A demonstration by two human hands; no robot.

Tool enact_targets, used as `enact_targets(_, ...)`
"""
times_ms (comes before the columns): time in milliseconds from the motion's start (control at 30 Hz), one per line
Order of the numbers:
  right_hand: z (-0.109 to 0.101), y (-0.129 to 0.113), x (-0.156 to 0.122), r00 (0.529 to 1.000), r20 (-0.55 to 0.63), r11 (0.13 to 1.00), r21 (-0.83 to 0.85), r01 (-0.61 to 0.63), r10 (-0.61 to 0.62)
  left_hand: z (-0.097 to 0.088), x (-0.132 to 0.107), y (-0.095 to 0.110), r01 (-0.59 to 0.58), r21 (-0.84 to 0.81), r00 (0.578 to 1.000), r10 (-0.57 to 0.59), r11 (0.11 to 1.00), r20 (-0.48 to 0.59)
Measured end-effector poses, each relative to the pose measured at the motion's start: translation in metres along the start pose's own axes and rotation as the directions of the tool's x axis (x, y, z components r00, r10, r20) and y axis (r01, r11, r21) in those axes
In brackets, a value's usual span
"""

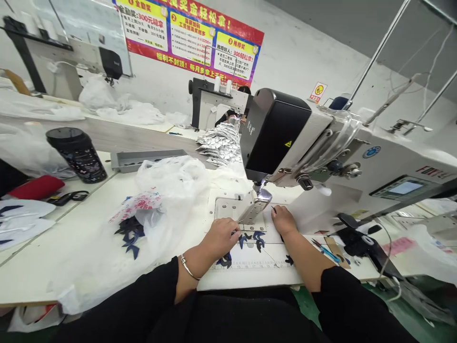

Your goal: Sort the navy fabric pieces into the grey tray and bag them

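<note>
The sewing machine stands over the white table, its lit needle area above a metal arm. My left hand lies at the near left side of that arm, fingers curled down; what they hold, if anything, is hidden. Right of the arm, my right hand has its fingers pressed together, with a small dark tip showing at them. Between my hands lie several small dark blue cut pieces with thread. Another dark piece sits below my left hand, near the printed ruler.
A white plastic bag with dark cut pieces spreads to the left. Beyond are a grey tray, a black tumbler and a red item. Blue-handled snips lie at right. A person sits behind stacked silvery pieces.
</note>
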State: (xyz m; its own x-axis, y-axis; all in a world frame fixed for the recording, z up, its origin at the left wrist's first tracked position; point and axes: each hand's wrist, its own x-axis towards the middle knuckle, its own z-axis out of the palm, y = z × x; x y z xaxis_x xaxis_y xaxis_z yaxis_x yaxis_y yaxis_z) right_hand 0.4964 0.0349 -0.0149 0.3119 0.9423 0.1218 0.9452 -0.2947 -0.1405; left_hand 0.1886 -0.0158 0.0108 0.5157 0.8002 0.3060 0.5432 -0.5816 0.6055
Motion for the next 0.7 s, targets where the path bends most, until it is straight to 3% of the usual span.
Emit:
enact_targets(233, -0.001, 0.005, 0.013, 0.997, 0.025, 0.990, 0.122, -0.077, 0.074, -0.023, 0.007, -0.017, 0.138, -0.020, 0.987, -0.139, 0.990, -0.076)
enact_targets(367, -0.008, 0.013, 0.025, 0.985, 0.036, 0.967, 0.186, -0.175, 0.171, -0.037, 0.019, -0.039, 0.284, -0.038, 0.944, -0.286, 0.958, -0.166)
enact_targets(500, -0.013, 0.021, 0.035, 0.970, 0.032, 0.931, 0.275, -0.241, 0.241, -0.038, 0.027, -0.054, 0.381, -0.058, 0.907, -0.385, 0.923, -0.172)
enact_targets(700, -0.018, 0.020, 0.039, 0.939, 0.024, 0.818, 0.483, -0.312, 0.343, -0.033, 0.029, -0.054, 0.413, -0.056, 0.900, -0.417, 0.909, -0.126)
